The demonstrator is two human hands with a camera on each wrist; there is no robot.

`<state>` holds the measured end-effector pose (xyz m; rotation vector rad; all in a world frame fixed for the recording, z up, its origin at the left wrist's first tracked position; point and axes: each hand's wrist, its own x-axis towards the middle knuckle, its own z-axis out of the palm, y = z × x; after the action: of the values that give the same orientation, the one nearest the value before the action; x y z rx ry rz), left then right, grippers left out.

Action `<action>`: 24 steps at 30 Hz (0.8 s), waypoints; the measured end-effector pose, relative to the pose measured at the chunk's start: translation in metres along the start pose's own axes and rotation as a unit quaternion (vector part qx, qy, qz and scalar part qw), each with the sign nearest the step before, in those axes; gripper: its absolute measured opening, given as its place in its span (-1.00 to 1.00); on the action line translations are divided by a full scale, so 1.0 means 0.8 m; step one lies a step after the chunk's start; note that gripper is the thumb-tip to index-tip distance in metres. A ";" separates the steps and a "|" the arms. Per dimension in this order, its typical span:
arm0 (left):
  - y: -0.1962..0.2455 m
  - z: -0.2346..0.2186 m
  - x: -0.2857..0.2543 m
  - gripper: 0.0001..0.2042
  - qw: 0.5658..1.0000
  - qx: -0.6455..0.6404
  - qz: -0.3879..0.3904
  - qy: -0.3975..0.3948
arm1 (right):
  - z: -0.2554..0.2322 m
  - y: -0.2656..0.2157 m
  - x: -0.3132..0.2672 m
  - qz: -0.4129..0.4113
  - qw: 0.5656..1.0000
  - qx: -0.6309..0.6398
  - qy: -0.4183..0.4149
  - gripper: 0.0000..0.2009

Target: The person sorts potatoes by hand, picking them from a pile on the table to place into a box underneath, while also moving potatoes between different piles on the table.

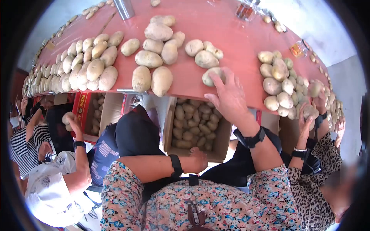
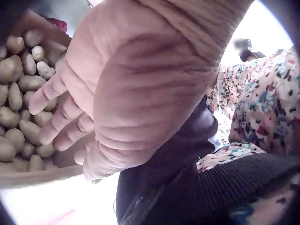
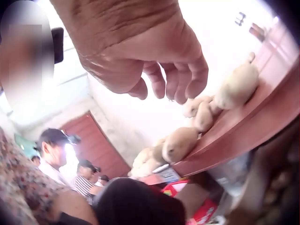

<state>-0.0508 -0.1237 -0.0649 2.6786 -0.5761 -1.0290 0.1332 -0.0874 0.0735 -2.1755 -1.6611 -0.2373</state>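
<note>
My right hand (image 1: 222, 84) reaches onto the red table (image 1: 231, 34), its fingers lying over a single potato (image 1: 210, 78) near the front edge. In the right wrist view that hand (image 3: 174, 88) has loosely curled fingers with nothing in the palm, and potatoes (image 3: 236, 86) lie on the table just beyond. My left hand (image 1: 199, 158) is low, at the near rim of a cardboard box (image 1: 222, 143) full of potatoes (image 1: 190, 123) under the table. In the left wrist view its fingers (image 2: 56, 117) are straight and relaxed above those potatoes (image 2: 18, 126), holding nothing.
Heaps of potatoes cover the table at left (image 1: 88, 63), middle (image 1: 154, 54) and right (image 1: 279, 82). A metal cup (image 1: 124, 8) stands at the far edge. A person on the left (image 1: 69, 117) and one on the right (image 1: 310, 111) each hold a potato. A second box (image 1: 110, 111) sits left.
</note>
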 end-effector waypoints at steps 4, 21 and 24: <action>0.005 -0.006 -0.002 -0.74 0.998 -0.028 -0.004 -0.055 | 0.019 0.010 -0.001 0.031 0.998 -0.009 -0.046 -0.42; -0.004 0.008 0.002 -0.78 0.999 -0.040 0.002 -0.011 | 0.074 -0.023 -0.117 0.365 0.595 0.585 -0.412 -0.52; -0.005 0.056 0.020 -0.83 0.996 -0.019 0.040 0.081 | 0.120 -0.020 -0.158 0.548 0.399 0.640 -0.362 -0.50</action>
<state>-0.0688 -0.1296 -0.1086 2.6503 -0.6186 -0.7852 0.0728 -0.1577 -0.0564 -1.3616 0.1607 1.8507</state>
